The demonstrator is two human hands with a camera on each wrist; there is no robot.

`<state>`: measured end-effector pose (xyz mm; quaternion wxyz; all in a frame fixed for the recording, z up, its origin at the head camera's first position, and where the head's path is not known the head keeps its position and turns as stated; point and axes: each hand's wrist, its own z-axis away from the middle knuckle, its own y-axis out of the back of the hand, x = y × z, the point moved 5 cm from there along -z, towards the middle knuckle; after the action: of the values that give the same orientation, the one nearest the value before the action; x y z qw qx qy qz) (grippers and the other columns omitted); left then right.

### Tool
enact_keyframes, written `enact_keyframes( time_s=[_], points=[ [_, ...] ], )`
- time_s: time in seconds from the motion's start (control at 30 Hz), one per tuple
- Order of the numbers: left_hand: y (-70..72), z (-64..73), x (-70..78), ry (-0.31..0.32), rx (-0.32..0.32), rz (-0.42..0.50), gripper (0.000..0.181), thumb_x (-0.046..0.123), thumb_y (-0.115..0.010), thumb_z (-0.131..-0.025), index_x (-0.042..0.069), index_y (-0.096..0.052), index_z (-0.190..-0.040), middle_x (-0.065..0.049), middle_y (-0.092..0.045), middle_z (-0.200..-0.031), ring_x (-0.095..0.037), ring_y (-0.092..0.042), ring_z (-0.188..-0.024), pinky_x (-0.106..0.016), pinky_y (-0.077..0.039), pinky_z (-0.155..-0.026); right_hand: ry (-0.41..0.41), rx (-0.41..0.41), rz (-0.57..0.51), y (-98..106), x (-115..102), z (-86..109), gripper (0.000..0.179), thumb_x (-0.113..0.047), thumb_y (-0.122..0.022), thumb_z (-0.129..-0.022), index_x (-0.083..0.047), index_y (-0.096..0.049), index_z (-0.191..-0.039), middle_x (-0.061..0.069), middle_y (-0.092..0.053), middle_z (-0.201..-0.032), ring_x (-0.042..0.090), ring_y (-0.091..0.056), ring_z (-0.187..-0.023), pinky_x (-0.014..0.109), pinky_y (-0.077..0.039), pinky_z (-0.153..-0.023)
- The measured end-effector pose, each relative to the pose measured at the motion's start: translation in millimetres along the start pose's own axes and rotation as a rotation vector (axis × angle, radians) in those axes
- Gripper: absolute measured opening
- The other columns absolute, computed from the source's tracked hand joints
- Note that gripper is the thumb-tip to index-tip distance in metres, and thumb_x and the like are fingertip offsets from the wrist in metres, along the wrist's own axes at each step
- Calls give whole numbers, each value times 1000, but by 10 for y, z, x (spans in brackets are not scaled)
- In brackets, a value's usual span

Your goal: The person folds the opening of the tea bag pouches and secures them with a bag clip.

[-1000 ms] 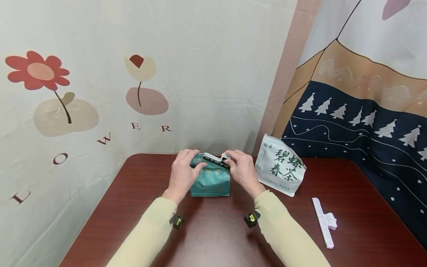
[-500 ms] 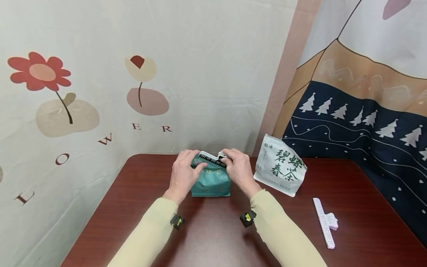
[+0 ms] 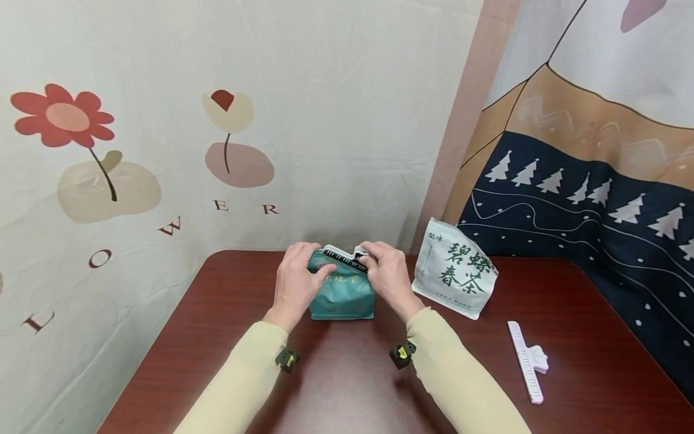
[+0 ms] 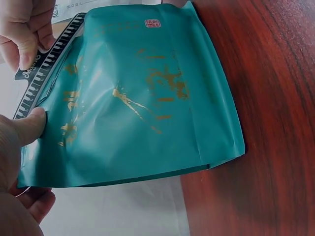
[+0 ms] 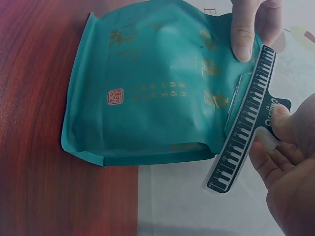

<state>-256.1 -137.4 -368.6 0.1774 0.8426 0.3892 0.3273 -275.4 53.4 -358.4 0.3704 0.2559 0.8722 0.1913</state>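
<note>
A teal tea bag (image 3: 343, 298) with gold lettering stands upright near the table's back edge. My left hand (image 3: 297, 280) pinches its top left corner, thumb in front and fingers behind. Along the bag's top lies a long bag clip (image 5: 241, 123) with a black and white piano-key pattern. My right hand (image 3: 389, 274) pinches the clip's handle (image 5: 276, 109) between thumb and fingers. In the right wrist view the clip slants across the top of the bag, and its lower end sticks out past the bag's side.
A white tea bag (image 3: 455, 271) with green characters stands to the right of the teal one. A white bag clip (image 3: 527, 361) lies at the right on the dark red table (image 3: 347, 386). Printed curtain cloth (image 3: 347, 120) hangs just behind the table.
My right hand and the clip have shifted slightly left along the top of the teal bag. My left hand keeps its hold on the bag's corner.
</note>
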Motion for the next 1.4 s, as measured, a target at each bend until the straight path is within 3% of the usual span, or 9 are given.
enact_keyframes(
  time_s=[0.6,0.97,1.4],
  points=[
    [-11,-5,14,3,3,-6,41,22,-92,-78,3,-72,-108,-10,-70,-103,-29,-63,-95,-43,-57,-81,-5,-13,17,-31,-38,-15,17,-1,-79,-87,-6,-79,-103,9,-76,-95,26,-72,-83,41,-58,-73],
    [-23,1,26,25,-17,8,42,19,-91,-79,2,-70,-111,-11,-68,-105,-30,-62,-98,-46,-56,-84,-26,-118,-23,20,10,-57,21,-5,-80,-88,-5,-79,-109,9,-75,-94,21,-66,-74,36,-55,-68],
    [-12,12,51,30,-25,6,45,17,-91,-80,3,-69,-116,-12,-67,-108,-30,-60,-99,-44,-55,-84,-119,-221,-113,57,63,-80,24,-10,-78,-92,-6,-78,-115,10,-76,-104,24,-73,-85,37,-59,-74]
  ],
)
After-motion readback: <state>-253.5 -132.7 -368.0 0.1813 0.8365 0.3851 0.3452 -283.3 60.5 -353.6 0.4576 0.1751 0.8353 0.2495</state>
